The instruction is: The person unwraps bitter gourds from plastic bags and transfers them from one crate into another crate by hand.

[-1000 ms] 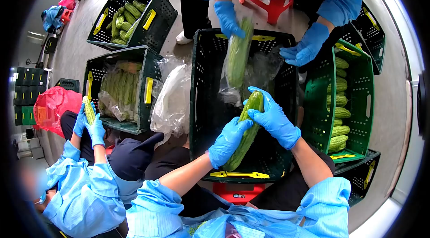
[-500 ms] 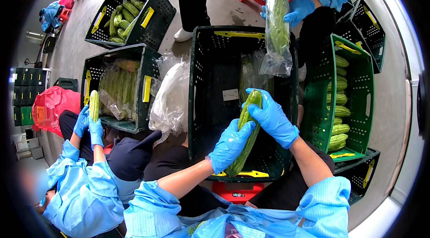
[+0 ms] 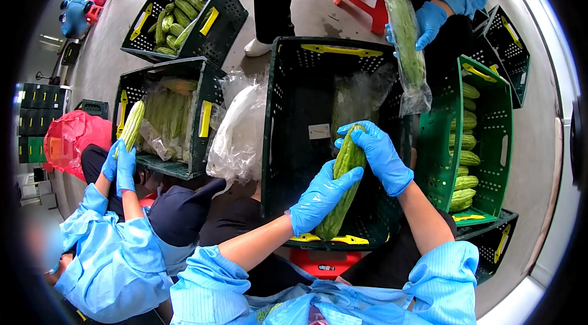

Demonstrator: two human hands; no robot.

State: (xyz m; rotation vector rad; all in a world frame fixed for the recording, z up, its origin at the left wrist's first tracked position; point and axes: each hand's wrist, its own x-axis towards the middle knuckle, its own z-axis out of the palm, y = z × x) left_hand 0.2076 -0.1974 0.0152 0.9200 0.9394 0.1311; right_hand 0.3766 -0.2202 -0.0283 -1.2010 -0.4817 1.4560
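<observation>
A green bitter melon slants between my gloved hands over the near part of a dark crate. My left hand is wrapped round its middle and lower part. Higher up, my right hand grips the upper end, with fingers curled over the tip. Both hands wear blue gloves. Inside the crate, beyond my right hand, lie bagged melons in clear plastic. A small white label is also in there.
Left of the crate are clear plastic bags and a crate of bagged melons. A green crate of loose melons stands right. Opposite, a co-worker's hand holds a bagged melon; at left another person holds a melon.
My hands and the melon have shifted slightly in view, my grip kept. The co-worker opposite has moved the bagged melon right, one hand leaving its top. The left person's melon now tilts.
</observation>
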